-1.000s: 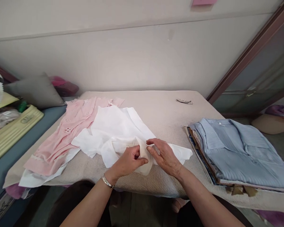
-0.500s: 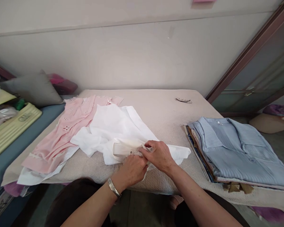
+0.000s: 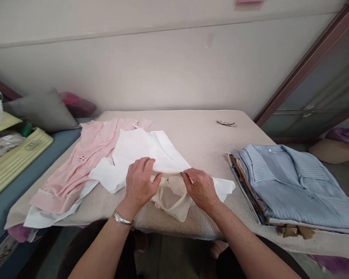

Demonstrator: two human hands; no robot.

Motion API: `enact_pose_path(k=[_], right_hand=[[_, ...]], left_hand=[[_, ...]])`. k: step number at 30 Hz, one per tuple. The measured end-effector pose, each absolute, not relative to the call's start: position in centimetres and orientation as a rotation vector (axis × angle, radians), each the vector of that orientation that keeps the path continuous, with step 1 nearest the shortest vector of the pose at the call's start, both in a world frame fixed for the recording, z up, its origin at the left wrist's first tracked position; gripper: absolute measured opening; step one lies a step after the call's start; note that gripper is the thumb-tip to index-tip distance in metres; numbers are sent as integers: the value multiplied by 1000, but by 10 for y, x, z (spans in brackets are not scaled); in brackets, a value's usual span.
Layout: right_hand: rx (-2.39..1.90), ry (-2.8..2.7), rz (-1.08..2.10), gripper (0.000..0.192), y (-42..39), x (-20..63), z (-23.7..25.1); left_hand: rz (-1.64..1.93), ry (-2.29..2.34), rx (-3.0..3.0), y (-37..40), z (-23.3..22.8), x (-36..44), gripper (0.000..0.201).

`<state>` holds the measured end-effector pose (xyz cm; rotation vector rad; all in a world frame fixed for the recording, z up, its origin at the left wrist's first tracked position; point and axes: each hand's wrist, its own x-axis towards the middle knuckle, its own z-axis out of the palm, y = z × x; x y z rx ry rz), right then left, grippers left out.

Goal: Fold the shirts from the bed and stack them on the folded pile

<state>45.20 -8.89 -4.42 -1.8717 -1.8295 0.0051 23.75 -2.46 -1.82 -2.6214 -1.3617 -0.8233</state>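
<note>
Two hands work at the centre of the frame on a white garment (image 3: 145,155) spread over a beige padded bench (image 3: 197,135). Left hand (image 3: 139,182), with a metal bracelet (image 3: 121,219) at the wrist, lies palm-down on the white cloth, fingers curled over a fold and gripping it. Right hand (image 3: 202,188) pinches the same fold at its right end between thumb and fingers. Between the hands, a cream-coloured part of the garment (image 3: 171,199) hangs toward the near bench edge. Pink garment (image 3: 84,162) lies to the left, partly under the white one. Stack of folded clothes (image 3: 291,186), pale blue striped shirt on top, sits at the right of the frame, well apart from the hands. Small dark clip-like object (image 3: 226,123) rests near the far bench edge, upper right of centre; its kind cannot be told. Grey cushion (image 3: 43,110) at upper left.
</note>
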Motion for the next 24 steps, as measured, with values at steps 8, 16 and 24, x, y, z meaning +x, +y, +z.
enact_pose_path(k=[8, 16, 24], right_hand=[[-1910, -1793, -28, 29, -88, 457, -48], [-1864, -1796, -10, 27, -88, 459, -50], [-1837, -1805, -12, 28, -89, 458, -51]], left_hand=[[-799, -1768, -2755, -1, -29, 213, 56], [-1062, -1928, -3174, 1, -14, 211, 43], [-1098, -1922, -3119, 0, -12, 216, 22]])
